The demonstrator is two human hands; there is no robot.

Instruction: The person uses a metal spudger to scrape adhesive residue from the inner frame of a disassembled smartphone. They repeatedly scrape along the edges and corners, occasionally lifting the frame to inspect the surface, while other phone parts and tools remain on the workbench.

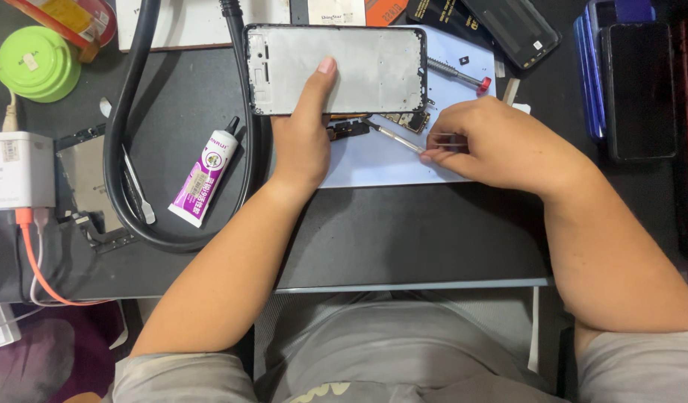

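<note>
The left hand (303, 138) is reaching forward from a bent forearm, its thumb lying up the face of a flat silver-grey rectangular phone frame with a black rim (336, 69), fingers hidden behind, gripping it. The frame is being held over the far edge of a pale blue work mat (374, 160) on the dark table (403, 231), its long axis running left to right. The right hand (493, 142) is coming in from the right, fingers pinched closed on thin metal tweezers (400, 139), which are pointing left and slightly away toward small dark phone parts (351, 128) beneath the frame. A white and purple glue tube (207, 173) is lying to the left.
</note>
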